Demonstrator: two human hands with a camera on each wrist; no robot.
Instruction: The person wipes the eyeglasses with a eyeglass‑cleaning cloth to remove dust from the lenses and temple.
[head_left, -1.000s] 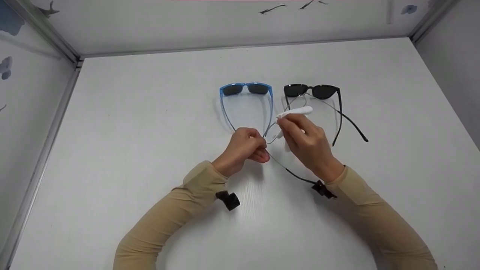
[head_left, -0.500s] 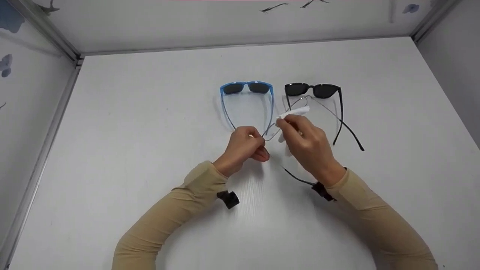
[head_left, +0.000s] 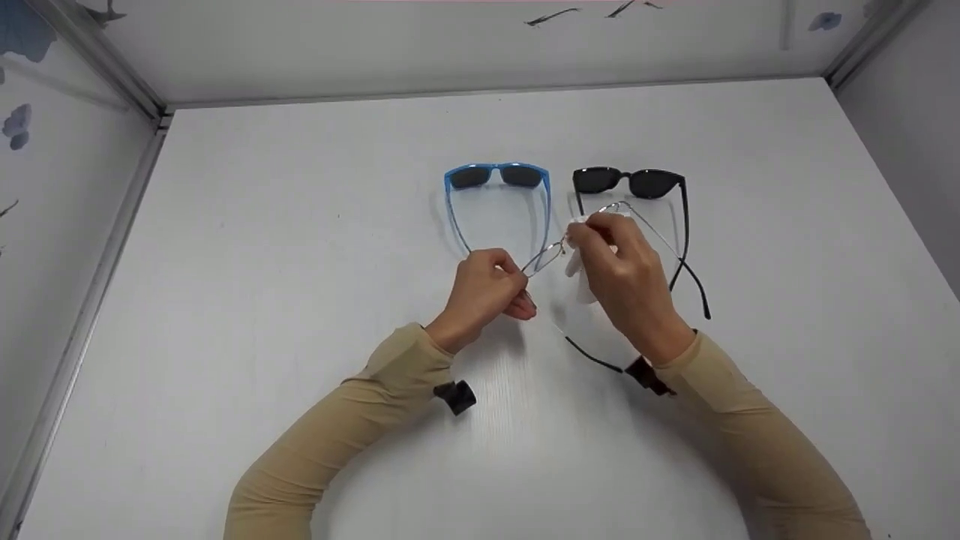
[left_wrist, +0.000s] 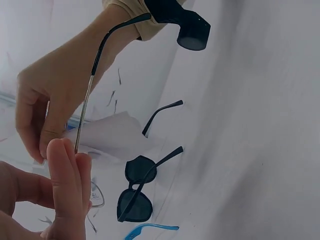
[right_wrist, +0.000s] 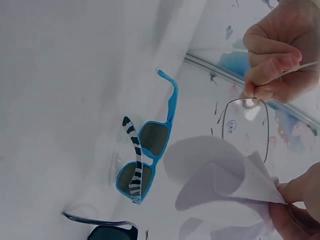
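Note:
My left hand (head_left: 487,289) pinches a pair of thin wire-framed eyeglasses (right_wrist: 268,131) at one end of the front, close to the hinge. Both arms of the eyeglasses are unfolded; one dark arm tip (left_wrist: 101,50) points back toward the right sleeve. My right hand (head_left: 628,277) pinches a white cloth (right_wrist: 215,177) between thumb and fingers, right at the bridge and far lens, which the cloth and fingers partly hide. In the right wrist view the near lens is bare, with a small printed mark on it. The eyeglasses are held above the table.
Blue-framed sunglasses (head_left: 520,176) stand on the white table (head_left: 300,225) beyond my left hand, their arms toward me. Black sunglasses (head_left: 652,184) stand to their right, behind the right hand. White panels (head_left: 420,52) enclose the back and sides.
My right hand has shifted slightly right and up with the cloth, uncovering more of the near lens. The eyeglasses have turned a little, their far arm tip swinging down and left.

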